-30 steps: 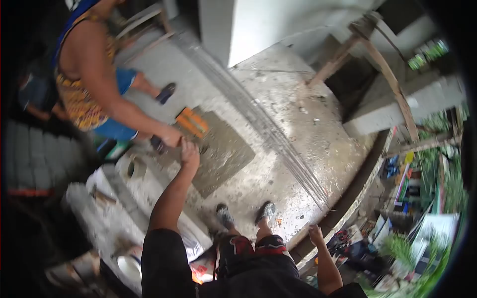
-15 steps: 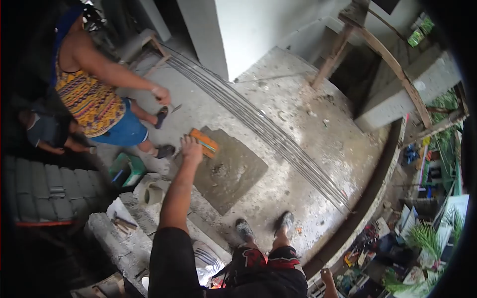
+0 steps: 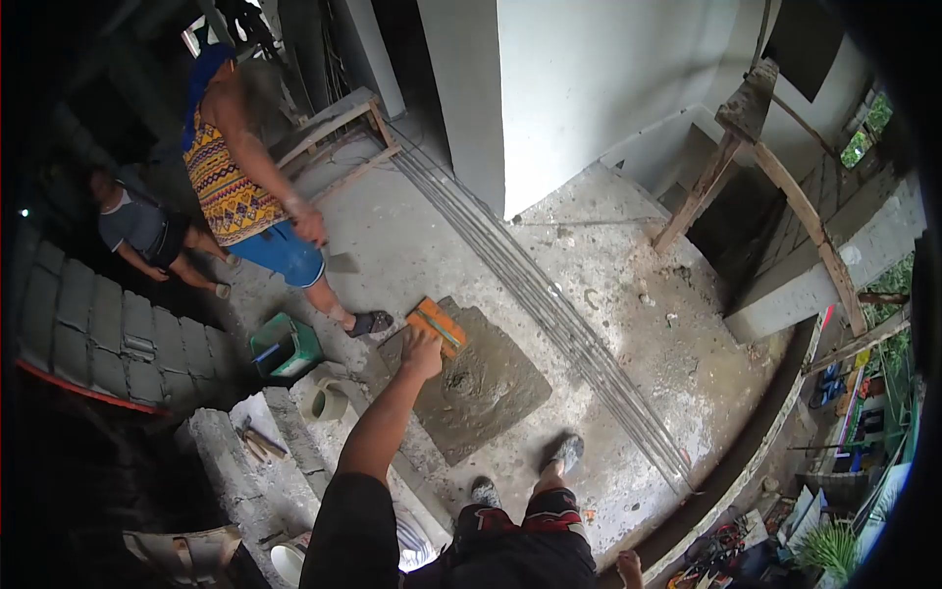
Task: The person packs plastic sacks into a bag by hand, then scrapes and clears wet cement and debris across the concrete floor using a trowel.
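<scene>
My left hand [image 3: 422, 355] is wrapped round an orange plastering float [image 3: 438, 328] with a green strip. The float is at the upper left edge of a square of wet grey mortar [image 3: 481, 393] on the concrete floor; whether it touches the mortar I cannot tell. Only part of my right hand [image 3: 629, 567] shows, low at the bottom edge beside my leg, and its fingers are too small to make out. A co-worker in a patterned top [image 3: 234, 177] stands across from me, with a grey blade, likely a trowel [image 3: 341, 263], at their hand.
Long steel bars [image 3: 549, 294] lie diagonally beyond the mortar. At left are a green container [image 3: 285, 346], a pale pot [image 3: 324, 401], tools [image 3: 261, 444] on concrete blocks, and stacked blocks [image 3: 88, 324]. A second person [image 3: 142, 231] is behind. A curved slab edge [image 3: 731, 481] bounds the right.
My view has shifted, so the scene sits lower and further right. The float is still in my left hand by the mortar's upper edge. The co-worker has stepped, one foot now nearer the mortar.
</scene>
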### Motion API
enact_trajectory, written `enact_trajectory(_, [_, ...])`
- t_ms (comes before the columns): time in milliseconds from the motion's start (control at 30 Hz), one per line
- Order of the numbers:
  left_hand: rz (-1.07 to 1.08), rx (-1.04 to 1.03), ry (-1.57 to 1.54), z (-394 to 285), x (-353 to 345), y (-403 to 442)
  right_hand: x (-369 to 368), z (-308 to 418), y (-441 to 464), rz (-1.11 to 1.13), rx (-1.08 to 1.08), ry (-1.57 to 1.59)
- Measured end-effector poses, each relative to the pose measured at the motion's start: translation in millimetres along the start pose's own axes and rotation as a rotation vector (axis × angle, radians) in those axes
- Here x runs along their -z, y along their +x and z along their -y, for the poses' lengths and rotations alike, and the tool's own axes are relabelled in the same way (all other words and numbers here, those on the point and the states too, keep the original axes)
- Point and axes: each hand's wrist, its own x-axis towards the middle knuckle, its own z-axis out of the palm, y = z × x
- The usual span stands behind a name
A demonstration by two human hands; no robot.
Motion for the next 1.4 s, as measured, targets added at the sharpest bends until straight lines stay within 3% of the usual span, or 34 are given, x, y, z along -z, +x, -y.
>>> enact_trajectory(33, [0.053, 0.017, -0.037, 0, -8, -9, -2, -43, 35, 0.023, 0.011, -0.262])
enact_trajectory(200, [0.469, 0.162, -0.082, 14, -32, -37, -16, 39, 97, 0.196, -0.095, -0.080])
enact_trajectory(267, [0.533, 0.192, -0.175, 70, -137, -43, -12, 103, 137, 0.233, -0.105, -0.113])
enact_trajectory(333, [0.612, 0.456, -0.171, 40, -60, -59, -1, 142, 213, 0.291, -0.069, -0.236])
enact_trajectory(367, [0.619, 0.493, -0.165, 34, -41, -53, 7, 179, 242, 0.286, 0.012, -0.315])
enact_trajectory(400, [0.681, 0.484, -0.062, 29, -26, -52, 10, 161, 301, 0.048, 0.671, -0.612])
enact_trajectory(433, [0.747, 0.468, 0.035, 26, -15, -51, 19, 222, 325, 0.205, 0.265, -0.542])
enact_trajectory(467, [0.642, 0.428, 0.079, 25, -7, -38, 32, 308, 312, 0.125, 0.331, -0.501])
enact_trajectory(533, [0.193, 0.355, 0.023, 39, 5, 2, 44, 407, 334, 0.015, 0.523, -0.472])
enact_trajectory(567, [0.017, 0.323, 0.102, 33, 48, 33, 49, 427, 362, 0.019, 0.474, -0.494])
enact_trajectory(600, [-0.156, 0.331, 0.141, 30, 87, 60, 55, 450, 374, 0.001, 0.632, -0.480])
enact_trajectory(633, [-0.285, 0.347, 0.237, 33, 120, 88, 60, 468, 386, 0.010, 0.633, -0.507])
enact_trajectory(733, [-0.459, 0.309, 0.420, 49, 204, 151, 63, 533, 365, 0.029, 0.499, -0.536])
enact_trajectory(833, [-0.333, 0.360, 0.642, 82, 238, 191, 66, 494, 374, -0.014, 0.725, -0.514])
enact_trajectory(867, [-0.308, 0.363, 0.695, 91, 243, 199, 70, 481, 367, -0.022, 0.707, -0.515])
enact_trajectory(933, [-0.194, 0.318, 0.741, 103, 247, 217, 80, 445, 347, 0.053, 0.438, -0.509])
enact_trajectory(1000, [-0.059, 0.288, 0.778, 89, 252, 230, 92, 401, 317, -0.009, 0.439, -0.540])
enact_trajectory(1067, [-0.106, 0.218, 0.741, 98, 229, 242, 102, 357, 278, -0.082, 0.439, -0.562])
enact_trajectory(1200, [-0.189, 0.092, 0.598, 67, 214, 255, 102, 257, 198, -0.088, 0.238, -0.552])
enact_trajectory(1400, [-0.349, -0.163, 0.576, 49, 177, 277, 52, 151, 88, -0.184, 0.083, -0.333])
